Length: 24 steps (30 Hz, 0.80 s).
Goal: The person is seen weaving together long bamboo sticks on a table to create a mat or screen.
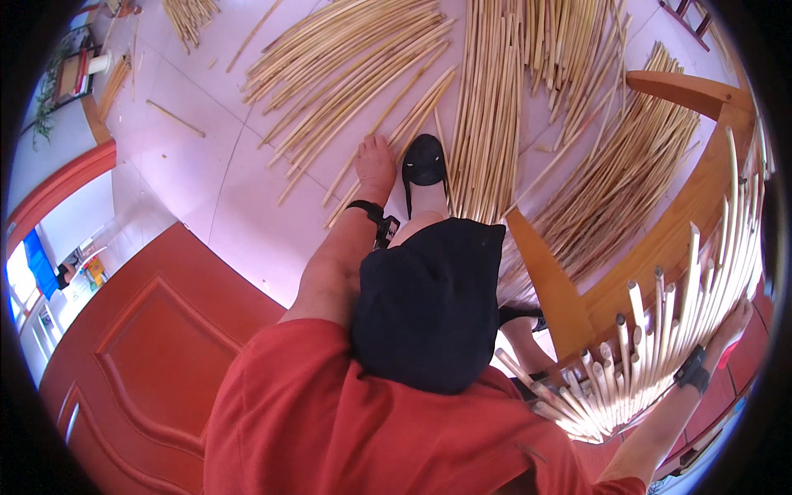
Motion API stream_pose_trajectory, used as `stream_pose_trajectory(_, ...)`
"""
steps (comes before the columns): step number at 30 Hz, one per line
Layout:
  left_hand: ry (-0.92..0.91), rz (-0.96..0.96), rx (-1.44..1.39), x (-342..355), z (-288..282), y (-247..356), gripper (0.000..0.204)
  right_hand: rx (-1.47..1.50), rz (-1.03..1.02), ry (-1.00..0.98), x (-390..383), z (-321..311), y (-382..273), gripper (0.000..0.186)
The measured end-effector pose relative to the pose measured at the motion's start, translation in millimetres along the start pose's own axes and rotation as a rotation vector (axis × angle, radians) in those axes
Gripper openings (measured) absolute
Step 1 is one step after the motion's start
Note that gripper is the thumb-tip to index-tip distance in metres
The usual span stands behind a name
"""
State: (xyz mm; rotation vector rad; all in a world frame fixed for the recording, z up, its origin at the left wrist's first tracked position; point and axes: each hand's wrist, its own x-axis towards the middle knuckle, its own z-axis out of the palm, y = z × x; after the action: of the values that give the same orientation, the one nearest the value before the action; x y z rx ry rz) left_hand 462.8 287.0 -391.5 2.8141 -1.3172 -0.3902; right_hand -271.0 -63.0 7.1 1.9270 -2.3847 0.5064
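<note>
My left hand point(376, 165) reaches down to the floor beside my black shoe point(425, 161). Its fingers are curled at the near end of a thin tan stick point(411, 87), one of several lying loose there. At the far right, my right hand point(733, 322) is against the outer side of a dense bunch of pale sticks point(652, 351) that stand on end beside a wooden frame point(639, 289). Its fingers are small and partly hidden, so their grip does not show. Dark bands circle both wrists.
Long sticks lie in a fanned pile point(346, 62), a straight row point(488, 115) and a browner heap point(615, 181) on the pale tiled floor point(198, 107). A short stick point(176, 119) lies apart at left. A red-brown panelled door point(165, 346) is at lower left.
</note>
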Motion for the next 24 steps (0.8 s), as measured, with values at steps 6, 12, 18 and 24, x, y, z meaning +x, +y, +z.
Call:
stream_pose_trajectory(6,-0.122,0.125,0.149,2.7,-1.9,-10.0,0.015,-0.097,-0.045,-0.003,2.0,2.3,2.6,0.038)
stream_pose_trajectory(12,-0.15,-0.029,-0.223,9.7,-8.9,-30.9,0.019,-0.026,-0.019,-0.027,10.4,-4.3,14.6,0.04)
stream_pose_trajectory(18,-0.075,-0.289,-0.413,15.1,-39.8,-42.5,0.014,-0.041,-0.02,0.011,0.7,-0.4,1.3,0.038)
stream_pose_trajectory(24,-0.097,-0.09,-0.379,-4.1,-17.9,-29.8,0.018,-0.049,0.004,0.007,-2.5,-4.2,-6.1,0.04)
